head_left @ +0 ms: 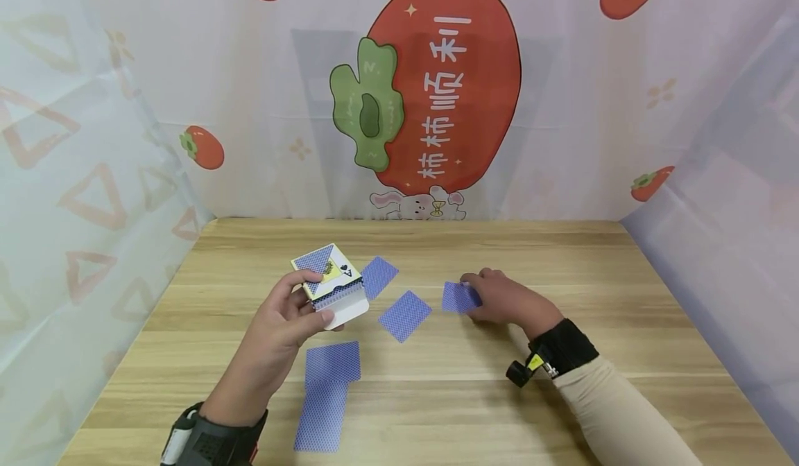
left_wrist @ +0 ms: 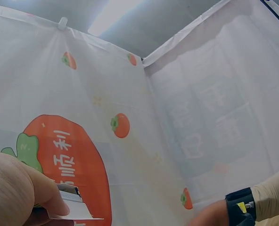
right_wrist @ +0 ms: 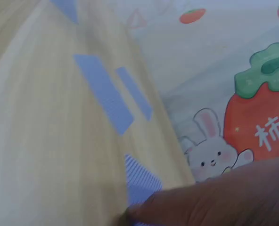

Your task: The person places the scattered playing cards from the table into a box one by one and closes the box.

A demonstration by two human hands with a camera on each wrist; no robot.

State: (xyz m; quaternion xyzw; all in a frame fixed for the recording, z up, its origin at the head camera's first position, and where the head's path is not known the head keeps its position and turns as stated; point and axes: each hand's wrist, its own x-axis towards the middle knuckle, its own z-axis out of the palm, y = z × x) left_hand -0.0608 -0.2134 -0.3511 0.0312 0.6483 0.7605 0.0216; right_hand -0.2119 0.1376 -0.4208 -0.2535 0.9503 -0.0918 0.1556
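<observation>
My left hand (head_left: 281,331) grips a playing-card box (head_left: 340,275) printed with an ace of spades, thumb at its white flap (head_left: 348,309). The flap stands open toward me, and the edges of cards show inside. In the left wrist view the thumb (left_wrist: 52,200) lies against the white flap. My right hand (head_left: 508,299) pinches the right edge of a blue-backed playing card (head_left: 458,298) at the table surface. The right wrist view shows a finger (right_wrist: 191,205) over that card's near part, hiding some of it.
Two more blue-backed cards (head_left: 405,316) lie between the hands, one partly behind the box. Nearer me, a crosswise card (head_left: 333,360) overlaps a lengthwise card (head_left: 321,417). A printed curtain (head_left: 562,119) borders the wooden table (head_left: 437,410) at back and sides.
</observation>
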